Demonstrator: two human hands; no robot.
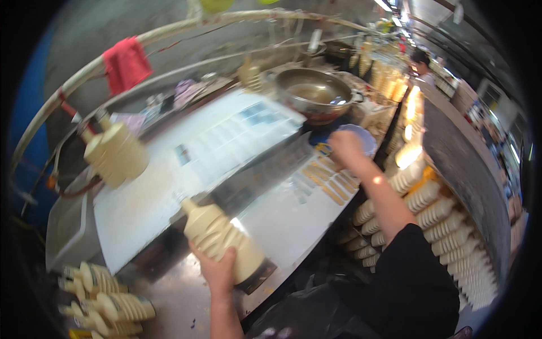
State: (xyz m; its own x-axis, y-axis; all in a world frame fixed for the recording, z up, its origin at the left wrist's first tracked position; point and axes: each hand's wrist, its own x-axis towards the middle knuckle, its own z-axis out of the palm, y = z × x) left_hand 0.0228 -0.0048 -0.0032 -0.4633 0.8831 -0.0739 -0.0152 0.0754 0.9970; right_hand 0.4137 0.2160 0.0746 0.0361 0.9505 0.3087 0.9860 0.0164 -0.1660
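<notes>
My left hand (216, 267) is wrapped round a cream-coloured ridged bottle (226, 240), tilted with its narrow neck pointing up and left. A dark band shows at its base. My right hand (347, 148) reaches far forward, closed and slightly blurred, beside a lilac bowl (364, 138). What its fingers hold, if anything, is hidden. Close to it lies a small blue and yellow thing (323, 148). Nearer to me, several yellowish strips (329, 179) and pale blue-grey strips (302, 187) lie on the white work surface (276, 223).
A raised white board (152, 198) carries sheets with bluish prints (259, 114). Behind stands a large metal basin (313, 93) of liquid. Cream bottles stand at left (118, 150) and lie stacked at lower left (116, 308). Rows of cream pieces (446, 226) fill the right. Another person (420, 65) is far off.
</notes>
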